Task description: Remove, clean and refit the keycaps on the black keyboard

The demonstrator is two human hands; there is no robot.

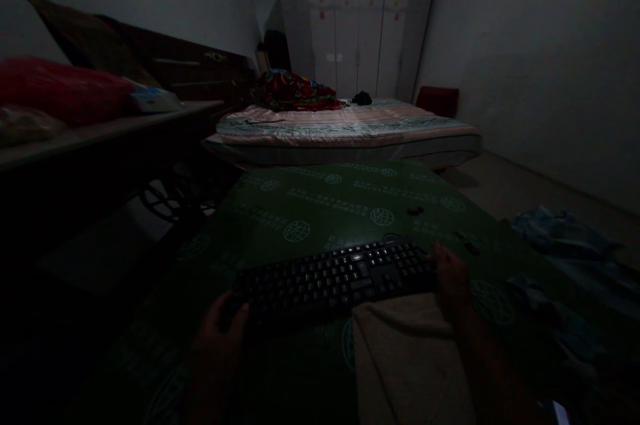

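While both your hands are at the keyboard, the list runs as follows. Keyboard (325, 278), one, black, full-width with number pad, keys facing up, held lengthwise across the near half of the green table (235, 245); whether it rests on the surface or is raised, you cannot tell from this view. Your left hand (217, 338): thumb and fingers pinching the left end. Your right hand (453, 282): fingers curled, gripping the right end. Cloth (410, 352), one, beige, folded, just below the keyboard's right half, beside your right forearm. Dark object (415, 210), one, small, beyond the keyboard, too dim to identify. Past the table: bed (350, 135) with striped cover, red patterned blanket (295, 90), pale wardrobe (350, 38).
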